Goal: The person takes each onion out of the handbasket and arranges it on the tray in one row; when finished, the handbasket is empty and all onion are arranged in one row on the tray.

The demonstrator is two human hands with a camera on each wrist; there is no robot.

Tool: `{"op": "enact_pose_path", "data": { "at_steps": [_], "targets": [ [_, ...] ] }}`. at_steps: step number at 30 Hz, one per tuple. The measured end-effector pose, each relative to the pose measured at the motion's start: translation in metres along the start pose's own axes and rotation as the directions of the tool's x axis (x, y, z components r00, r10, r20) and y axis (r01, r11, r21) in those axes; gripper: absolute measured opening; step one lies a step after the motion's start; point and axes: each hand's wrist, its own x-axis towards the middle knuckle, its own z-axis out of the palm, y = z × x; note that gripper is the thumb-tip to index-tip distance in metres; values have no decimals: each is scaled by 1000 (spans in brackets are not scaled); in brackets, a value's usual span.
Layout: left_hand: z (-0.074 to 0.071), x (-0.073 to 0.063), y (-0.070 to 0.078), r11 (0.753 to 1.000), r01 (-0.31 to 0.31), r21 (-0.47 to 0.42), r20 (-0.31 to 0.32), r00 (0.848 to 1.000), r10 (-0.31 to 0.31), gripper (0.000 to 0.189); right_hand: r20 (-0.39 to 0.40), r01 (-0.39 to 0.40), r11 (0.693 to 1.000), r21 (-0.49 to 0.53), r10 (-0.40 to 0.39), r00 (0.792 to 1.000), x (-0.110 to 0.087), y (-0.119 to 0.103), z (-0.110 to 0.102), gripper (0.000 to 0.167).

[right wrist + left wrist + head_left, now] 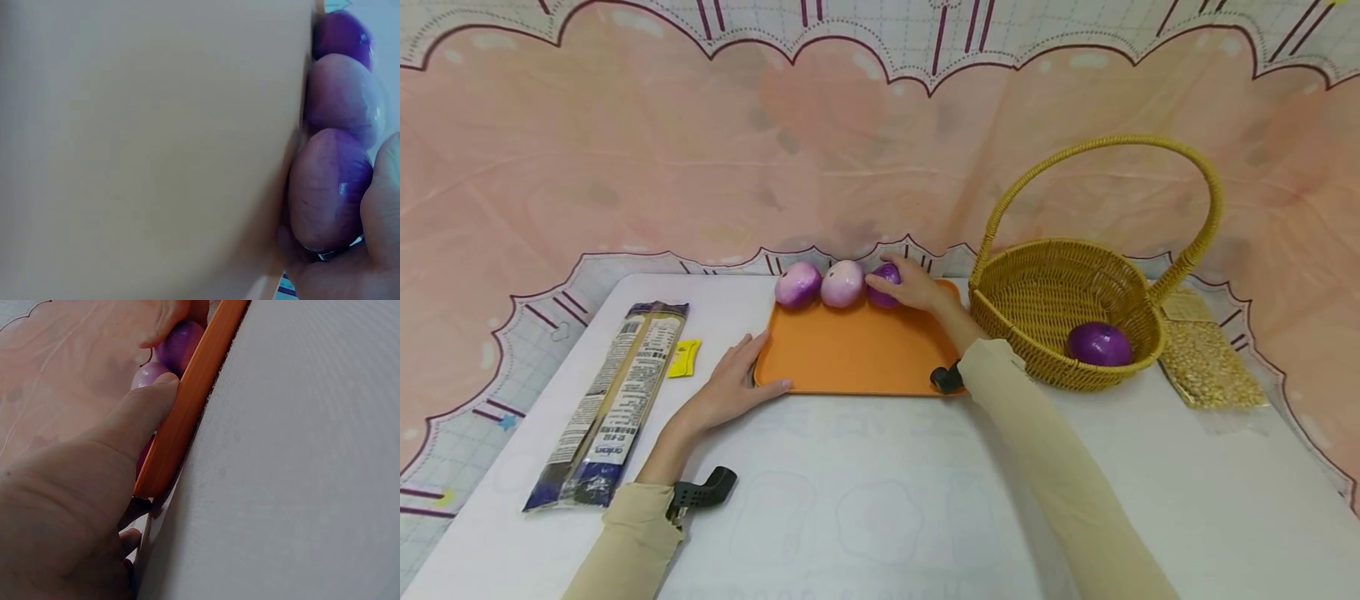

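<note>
My right hand (917, 287) holds a dark purple onion (328, 187) by the back edge of the orange tray (857, 354); thumb and fingers curl round its sides. In the head view, a pale purple onion (842, 284) and a pink-purple onion (798, 285) stand to its left, in one row along that edge. At the tray's front left corner rests my left hand (730, 383). Its thumb lies along the front rim and the other fingers stretch along the left side. The left wrist view shows the thumb (140, 412) against the rim; its other fingers are partly hidden.
A wicker basket (1037, 354) with a tall handle stands to the right, holding another purple onion (1099, 344). Behind it lies a bag of yellowish grains (1213, 358). On the left are a long noodle-like packet (617, 400) and a small yellow packet (683, 358).
</note>
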Motion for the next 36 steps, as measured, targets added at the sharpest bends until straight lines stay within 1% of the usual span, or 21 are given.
{"op": "enact_pose_path", "data": {
  "at_steps": [6,16,19,21,23,25,27,29,31,33,36],
  "targets": [
    [0,0,0,1000,-14,-2,-7,1000,14,96,-8,-22,1000,5,22,1000,2,0,2,67],
    [-1,-2,-3,1000,0,-3,-9,1000,0,97,-20,-56,998,-33,55,998,2,0,4,74],
    [0,-2,-3,1000,-2,-10,-10,1000,2,97,-47,-45,998,-35,44,998,-3,-2,0,75],
    [0,-2,-3,1000,-7,-10,-9,1000,7,97,-66,-26,999,-31,24,998,-11,-6,-6,75],
    [1,-1,-2,1000,-11,-9,-8,1000,11,97,-89,18,1000,-10,-18,996,-24,-12,-15,73],
    [1,-1,-1,1000,-12,-3,-10,1000,12,97,-106,60,998,22,-58,993,-42,-20,-26,67],
    [0,-1,-1,1000,-11,-3,-8,1000,11,97,-122,102,992,71,-93,988,-65,-28,-35,58],
    [-1,-1,0,1000,-13,-1,-10,1000,13,96,-133,128,983,128,-111,985,-91,-34,-42,49],
    [-1,-1,-1,1000,-16,-1,-9,1000,16,97,-129,139,974,181,-117,985,-117,-35,-46,42],
    [0,0,-1,1000,-16,-4,-8,1000,16,97,-109,140,970,197,-120,987,-142,-33,-49,39],
    [0,0,-2,1000,-13,-4,-13,1000,13,97,-70,130,970,206,-117,991,-175,-25,-50,36]
  ]
}}
